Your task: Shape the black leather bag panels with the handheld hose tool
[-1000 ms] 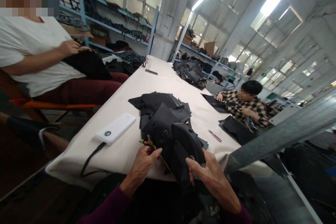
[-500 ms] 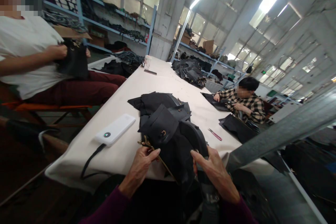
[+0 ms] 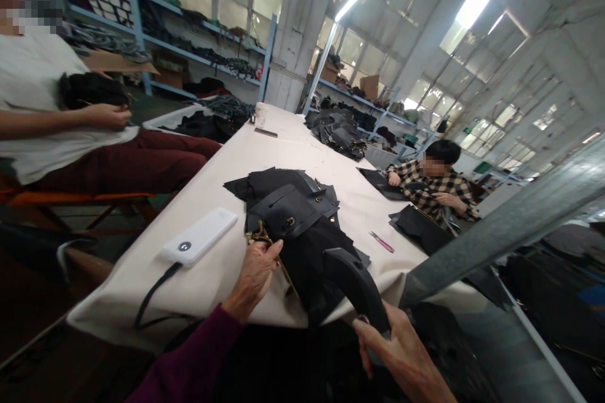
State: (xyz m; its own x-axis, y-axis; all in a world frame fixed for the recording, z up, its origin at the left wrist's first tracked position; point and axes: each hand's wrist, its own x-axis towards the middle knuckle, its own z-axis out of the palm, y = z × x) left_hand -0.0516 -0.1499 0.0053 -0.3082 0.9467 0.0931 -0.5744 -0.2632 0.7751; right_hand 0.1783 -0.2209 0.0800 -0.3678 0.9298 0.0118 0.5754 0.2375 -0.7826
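Observation:
My left hand (image 3: pixel 258 271) is closed, thumb against fingers, on the lower left edge of a black bag piece (image 3: pixel 314 267) with a gold zipper along that edge. Beside its fingertips is a gold-coloured metal clasp (image 3: pixel 258 234). My right hand (image 3: pixel 392 343) is wrapped round a thick, curved black strip (image 3: pixel 357 277), whose far end lies over the bag piece; its lower part is hidden by the hand. Under and behind lie more black pieces (image 3: pixel 278 204) with small gold fittings, stacked on the table.
On the pale table (image 3: pixel 283 151) are a white power bank (image 3: pixel 201 239) with a black cable and pink-handled snips (image 3: pixel 382 242). A metal post (image 3: pixel 482 239) slants across the right. Two co-workers sit nearby, the left one (image 3: pixel 28 82) and the right one (image 3: pixel 435 179), among black pieces.
My right hand has moved down and right, swinging the curved black strip away from the bag piece. My left hand has shifted slightly up. The left co-worker has lowered and turned the black piece.

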